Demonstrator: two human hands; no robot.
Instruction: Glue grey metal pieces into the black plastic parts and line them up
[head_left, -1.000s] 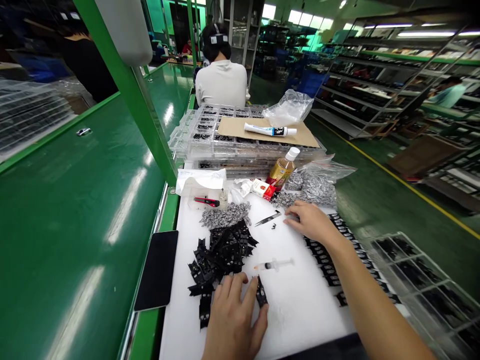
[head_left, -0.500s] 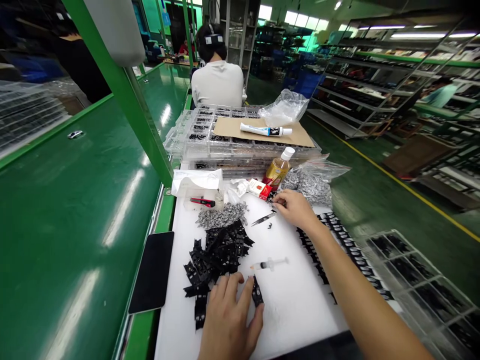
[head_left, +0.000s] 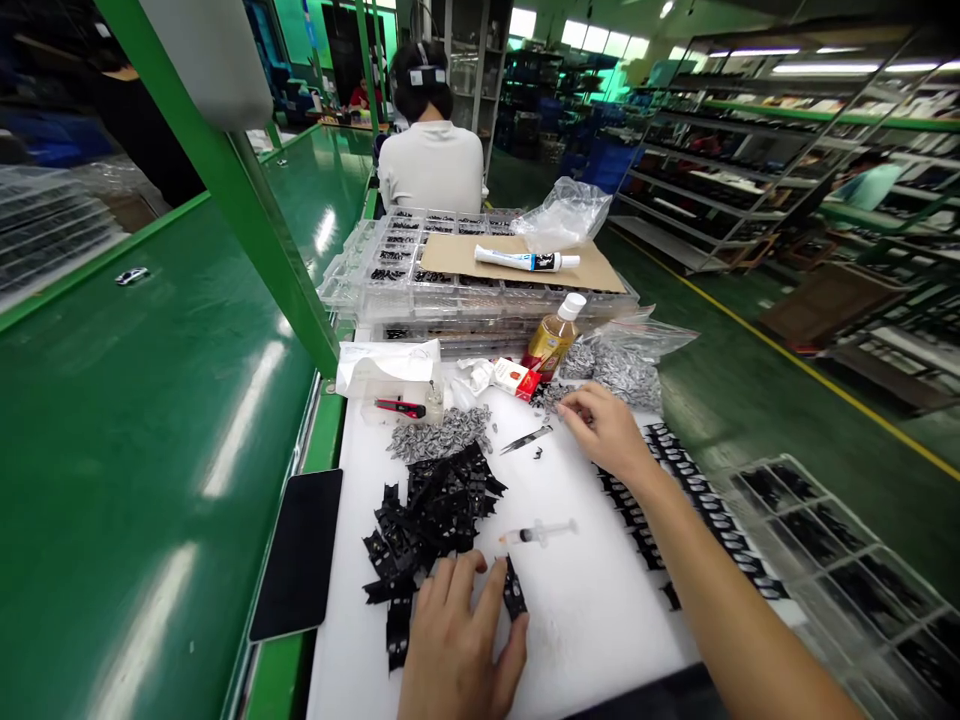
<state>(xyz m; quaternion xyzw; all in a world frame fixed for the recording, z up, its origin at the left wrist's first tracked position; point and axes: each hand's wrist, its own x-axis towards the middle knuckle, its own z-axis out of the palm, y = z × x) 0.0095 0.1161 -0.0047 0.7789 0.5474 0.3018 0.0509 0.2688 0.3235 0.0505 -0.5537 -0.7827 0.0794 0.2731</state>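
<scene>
Head view: a heap of black plastic parts [head_left: 431,520] lies on the white board [head_left: 592,630]. Your left hand [head_left: 457,645] is just right of it, fingers closed on one black part [head_left: 514,590]. Tweezers [head_left: 525,438] lie farther off. Your right hand [head_left: 604,432] has bent fingers; you cannot tell if they hold anything.

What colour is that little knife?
The knife is red and black; the head view shows it best.

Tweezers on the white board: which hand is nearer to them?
The right hand is nearer, just right of the tweezers and apparently not touching them; the left hand lies farther off, toward the person, at a black part.
</scene>
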